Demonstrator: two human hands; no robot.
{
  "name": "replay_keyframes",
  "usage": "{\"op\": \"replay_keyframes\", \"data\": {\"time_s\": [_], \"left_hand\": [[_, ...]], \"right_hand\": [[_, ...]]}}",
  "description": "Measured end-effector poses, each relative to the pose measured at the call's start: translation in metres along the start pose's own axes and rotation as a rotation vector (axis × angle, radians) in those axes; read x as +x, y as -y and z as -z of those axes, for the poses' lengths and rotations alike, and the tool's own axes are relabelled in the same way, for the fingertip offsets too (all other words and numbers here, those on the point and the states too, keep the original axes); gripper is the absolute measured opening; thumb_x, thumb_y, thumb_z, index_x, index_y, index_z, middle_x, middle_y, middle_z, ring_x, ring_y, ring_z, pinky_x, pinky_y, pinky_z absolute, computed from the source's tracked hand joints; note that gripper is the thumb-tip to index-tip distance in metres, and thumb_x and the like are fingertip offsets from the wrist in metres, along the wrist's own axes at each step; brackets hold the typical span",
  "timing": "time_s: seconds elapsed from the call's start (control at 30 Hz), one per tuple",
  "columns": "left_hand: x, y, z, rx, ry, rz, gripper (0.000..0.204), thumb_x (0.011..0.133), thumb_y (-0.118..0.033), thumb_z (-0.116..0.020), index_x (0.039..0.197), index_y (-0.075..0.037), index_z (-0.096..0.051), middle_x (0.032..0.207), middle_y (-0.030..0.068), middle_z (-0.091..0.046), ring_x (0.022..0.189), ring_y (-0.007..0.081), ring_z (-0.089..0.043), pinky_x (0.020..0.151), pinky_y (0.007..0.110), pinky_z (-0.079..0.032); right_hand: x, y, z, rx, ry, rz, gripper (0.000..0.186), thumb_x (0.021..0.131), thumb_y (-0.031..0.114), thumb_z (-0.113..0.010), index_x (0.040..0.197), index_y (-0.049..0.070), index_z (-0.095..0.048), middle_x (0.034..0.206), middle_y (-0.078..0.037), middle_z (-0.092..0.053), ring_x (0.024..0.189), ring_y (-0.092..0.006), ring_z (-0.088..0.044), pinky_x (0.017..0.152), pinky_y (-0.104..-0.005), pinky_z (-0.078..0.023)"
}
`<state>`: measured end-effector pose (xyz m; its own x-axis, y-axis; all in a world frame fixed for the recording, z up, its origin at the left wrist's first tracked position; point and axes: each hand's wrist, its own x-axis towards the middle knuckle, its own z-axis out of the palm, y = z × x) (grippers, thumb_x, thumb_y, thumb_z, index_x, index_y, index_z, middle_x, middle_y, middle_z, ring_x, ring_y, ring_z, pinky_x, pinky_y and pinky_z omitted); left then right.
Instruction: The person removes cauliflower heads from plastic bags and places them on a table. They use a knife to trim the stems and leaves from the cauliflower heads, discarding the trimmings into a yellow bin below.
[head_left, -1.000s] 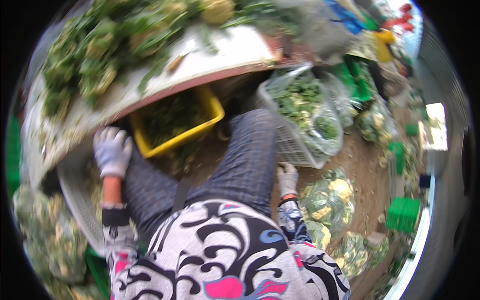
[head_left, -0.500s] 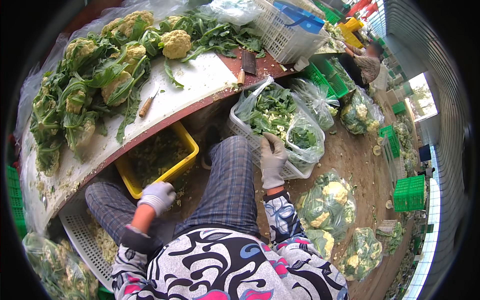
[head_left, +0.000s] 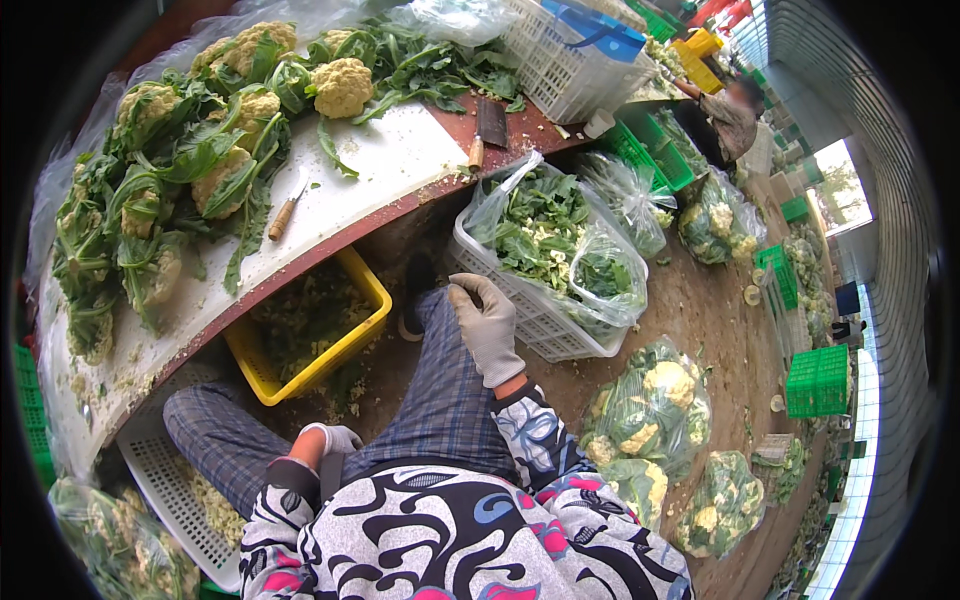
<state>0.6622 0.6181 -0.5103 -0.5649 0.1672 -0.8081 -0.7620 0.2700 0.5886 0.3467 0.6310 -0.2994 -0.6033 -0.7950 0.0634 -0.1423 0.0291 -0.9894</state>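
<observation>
My right hand (head_left: 484, 325), in a light glove, rests over my right thigh beside a white crate (head_left: 545, 330) holding bagged leaves (head_left: 530, 225); its fingers are curled, contents unclear. My left hand (head_left: 335, 440) is low at my lap near a dark strap (head_left: 331, 475), fingers curled and partly hidden. A yellow crate (head_left: 262, 368) with trimmings stands under the curved bench (head_left: 350, 195). On the bench lie leafy cauliflower heads (head_left: 342, 87), a small wooden-handled knife (head_left: 282, 218) and a cleaver (head_left: 491, 124).
Bagged cauliflower (head_left: 665, 385) lies on the floor (head_left: 760, 410) at right, near green crates (head_left: 818, 382). A perforated crate (head_left: 165, 480) is at lower left. A crate with a blue bag (head_left: 555, 85) tops the bench. Another person (head_left: 728, 130) sits at back right.
Since half a second ago, my right hand has moved left from beside the white crate onto my thigh. My left hand has dropped toward my lap. The view was blurred a second ago.
</observation>
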Motion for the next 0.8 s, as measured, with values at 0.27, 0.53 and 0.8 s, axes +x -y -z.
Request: {"op": "replay_keyframes", "data": {"time_s": [0.27,0.53,0.8], "left_hand": [[-0.007,0.01,0.0,0.089,-0.053,0.307,0.045,0.08,-0.026,-0.068,0.121,-0.006,-0.068,0.118,0.0112,-0.07,0.107,0.0307,-0.065,0.089,0.041,-0.052],[-0.007,0.029,0.002,0.119,-0.026,0.301,0.038,0.079,-0.026,-0.072,0.108,-0.002,-0.072,0.107,0.0143,-0.073,0.093,0.0324,-0.069,0.078,0.043,-0.054],[-0.032,-0.011,-0.001,-0.115,0.108,0.26,0.044,0.072,-0.035,-0.077,0.105,-0.007,-0.074,0.104,0.0152,-0.073,0.093,0.0315,-0.07,0.08,0.043,-0.054]], "right_hand": [[0.01,0.004,-0.011,0.003,0.025,-0.007,0.017,0.092,0.007,-0.067,0.107,0.0,-0.069,0.093,0.0,-0.068,0.082,-0.0057,-0.06,0.075,-0.0213,-0.05],[0.051,0.013,-0.06,-0.021,0.212,0.011,0.018,0.094,0.01,-0.066,0.109,0.001,-0.068,0.093,0.0,-0.068,0.083,-0.0054,-0.06,0.076,-0.0209,-0.05],[0.125,-0.01,-0.174,-0.255,0.401,0.462,0.02,0.086,0.017,-0.066,0.102,0.005,-0.067,0.087,-0.014,-0.066,0.085,-0.033,-0.064,0.077,-0.0423,-0.051]]}}
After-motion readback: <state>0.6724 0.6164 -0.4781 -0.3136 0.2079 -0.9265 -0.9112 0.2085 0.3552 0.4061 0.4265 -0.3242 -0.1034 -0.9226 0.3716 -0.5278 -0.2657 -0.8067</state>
